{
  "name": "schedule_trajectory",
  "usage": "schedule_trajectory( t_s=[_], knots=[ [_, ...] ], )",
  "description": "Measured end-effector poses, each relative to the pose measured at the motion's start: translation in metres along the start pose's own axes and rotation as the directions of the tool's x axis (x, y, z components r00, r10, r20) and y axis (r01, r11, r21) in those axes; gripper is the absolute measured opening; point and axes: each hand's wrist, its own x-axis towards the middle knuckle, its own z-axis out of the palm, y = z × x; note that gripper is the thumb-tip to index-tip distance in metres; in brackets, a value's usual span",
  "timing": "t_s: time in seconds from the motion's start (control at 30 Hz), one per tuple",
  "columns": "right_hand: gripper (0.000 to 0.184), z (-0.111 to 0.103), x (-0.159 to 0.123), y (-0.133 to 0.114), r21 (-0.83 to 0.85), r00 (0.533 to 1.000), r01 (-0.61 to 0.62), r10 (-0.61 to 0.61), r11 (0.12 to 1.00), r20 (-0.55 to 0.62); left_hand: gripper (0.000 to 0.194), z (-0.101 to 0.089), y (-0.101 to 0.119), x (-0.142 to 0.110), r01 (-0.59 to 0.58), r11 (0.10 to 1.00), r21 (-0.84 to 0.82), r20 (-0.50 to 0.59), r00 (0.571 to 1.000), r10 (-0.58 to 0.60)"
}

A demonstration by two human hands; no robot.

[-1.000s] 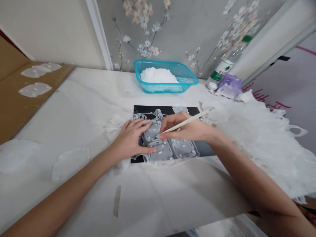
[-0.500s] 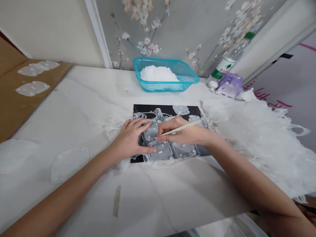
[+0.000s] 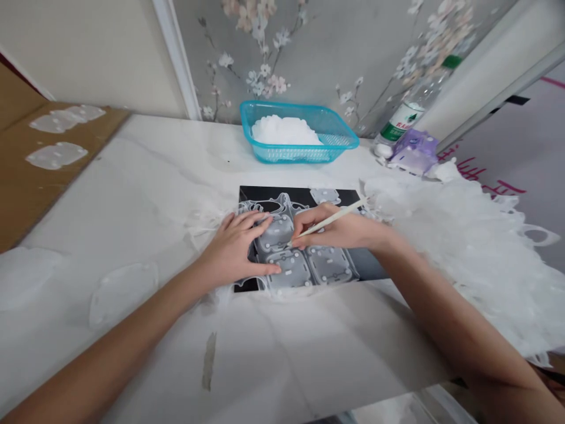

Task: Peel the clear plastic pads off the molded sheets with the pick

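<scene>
A clear, moulded plastic sheet [image 3: 289,272] with rounded panels lies over a black board [image 3: 258,193] in the middle of the table. My left hand [image 3: 238,244] rests on its left side, fingers spread and flat, thumb pointing right. In my right hand [image 3: 324,227] is a thin pale pen-like tool [image 3: 333,218], pinched between thumb and fingers. Its dark tip meets the sheet at the seam between the upper and lower left panels. Whether the tip is a blade or a point, I cannot tell.
A blue basket [image 3: 300,156] holding white pieces stands at the back by the wall. To the right rises a heap of translucent plastic scraps [image 3: 468,253], with a water bottle [image 3: 401,121] and purple packet [image 3: 415,150] behind. Loose clear panels [image 3: 123,294] lie at left, some on cardboard [image 3: 26,200].
My right hand shifted slightly left with the tool tilting lower, then came back right with the tool raised steeper. My left hand has stayed in place on the sheet.
</scene>
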Motion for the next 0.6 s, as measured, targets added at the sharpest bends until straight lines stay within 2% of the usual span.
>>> schedule_trajectory(
  t_s=[0.13, 0.27, 0.47, 0.6],
  knots=[
    [0.019, 0.012, 0.006, 0.01, 0.027, 0.994, 0.082, -0.08, 0.996, -0.07, 0.092, 0.002, 0.001, 0.0, 0.052, 0.998, -0.034, -0.045, 0.998, -0.053],
    [0.015, 0.016, 0.007, 0.004, 0.003, 0.99, 0.113, -0.113, 0.994, -0.09, 0.086, 0.006, 0.001, 0.001, 0.078, 0.997, -0.019, -0.083, 0.993, -0.079],
    [0.011, 0.001, 0.0, -0.014, -0.088, 1.0, 0.015, -0.015, 0.996, 0.007, 0.092, 0.005, 0.0, 0.001, 0.08, 0.997, 0.003, -0.041, 0.996, -0.08],
    [0.012, 0.0, -0.001, -0.01, -0.05, 1.0, -0.003, 0.003, 0.999, 0.006, 0.095, 0.003, 0.002, 0.001, 0.08, 0.997, 0.002, -0.024, 0.997, -0.08]
  ],
)
